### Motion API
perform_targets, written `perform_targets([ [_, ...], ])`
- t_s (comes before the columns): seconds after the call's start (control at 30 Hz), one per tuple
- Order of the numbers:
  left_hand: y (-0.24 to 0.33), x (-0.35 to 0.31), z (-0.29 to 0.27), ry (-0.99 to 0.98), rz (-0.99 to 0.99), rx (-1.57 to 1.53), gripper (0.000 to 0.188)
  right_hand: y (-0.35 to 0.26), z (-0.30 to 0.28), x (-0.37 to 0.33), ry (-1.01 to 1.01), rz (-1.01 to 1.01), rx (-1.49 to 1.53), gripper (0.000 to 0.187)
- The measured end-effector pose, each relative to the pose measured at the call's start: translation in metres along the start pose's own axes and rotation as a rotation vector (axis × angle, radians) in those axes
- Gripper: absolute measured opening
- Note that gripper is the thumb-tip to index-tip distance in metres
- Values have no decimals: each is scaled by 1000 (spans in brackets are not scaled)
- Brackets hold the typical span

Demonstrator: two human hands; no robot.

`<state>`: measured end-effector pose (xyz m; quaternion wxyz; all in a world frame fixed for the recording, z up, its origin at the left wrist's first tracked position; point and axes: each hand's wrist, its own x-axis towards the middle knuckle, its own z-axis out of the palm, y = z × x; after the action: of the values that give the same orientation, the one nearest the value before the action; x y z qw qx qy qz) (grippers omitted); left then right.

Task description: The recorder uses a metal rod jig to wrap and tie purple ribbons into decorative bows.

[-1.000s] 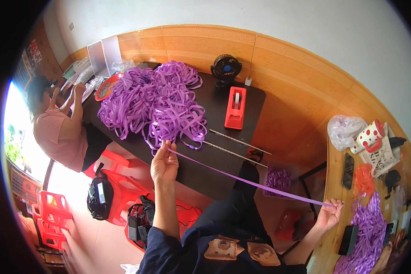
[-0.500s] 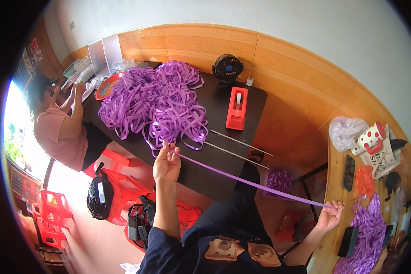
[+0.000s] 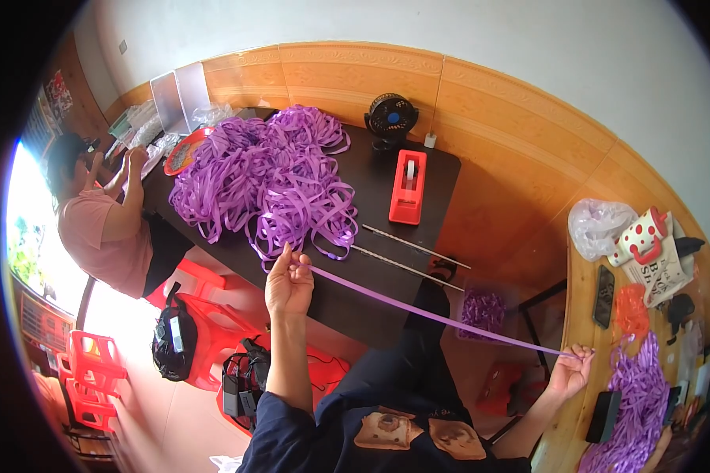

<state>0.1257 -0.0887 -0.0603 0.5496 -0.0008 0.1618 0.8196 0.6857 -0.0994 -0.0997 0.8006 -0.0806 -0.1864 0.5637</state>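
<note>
A purple ribbon (image 3: pixel 438 317) stretches between my hands, sloping down to the right across the dark table's near edge and my lap. My left hand (image 3: pixel 289 284) pinches its left end, just below a big heap of purple ribbons (image 3: pixel 264 177) on the dark table (image 3: pixel 375 292). At the right, my right hand (image 3: pixel 569 370) grips the other end, close to the wooden counter (image 3: pixel 582 335). Two thin patterned rods (image 3: pixel 410 268) lie along the table, above the stretched ribbon.
A red tape dispenser (image 3: pixel 407 189) and a black fan (image 3: pixel 390 118) stand on the table. Below its right end sits a clear bin of purple pieces (image 3: pixel 483 311). The counter holds more ribbons (image 3: pixel 627 402) and a phone (image 3: pixel 603 296). A person (image 3: pixel 102 229) sits at left.
Both hands keep the ribbon stretched in almost the same place. The whole view has shifted very slightly.
</note>
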Motion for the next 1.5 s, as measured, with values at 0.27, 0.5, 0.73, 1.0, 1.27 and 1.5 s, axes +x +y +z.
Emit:
perform_targets([
  [0.27,-1,0,-1,19,59,33,9,-3,-8,0,29,22,-3,10],
  [0.5,3,1,-15,-86,50,-57,23,0,-5,0,51,8,2,9],
  [0.73,2,-3,-13,-143,5,-110,24,0,-5,1,34,-11,10,12],
  [1.0,-35,-33,15,-278,-150,121,16,2,-2,5,-47,68,55,13],
  [1.27,-117,-85,46,-407,-580,526,13,109,114,-28,-327,159,-780,13],
  [1.5,-136,-100,49,-491,-572,691,12,144,148,-45,-740,148,-984,10],
])
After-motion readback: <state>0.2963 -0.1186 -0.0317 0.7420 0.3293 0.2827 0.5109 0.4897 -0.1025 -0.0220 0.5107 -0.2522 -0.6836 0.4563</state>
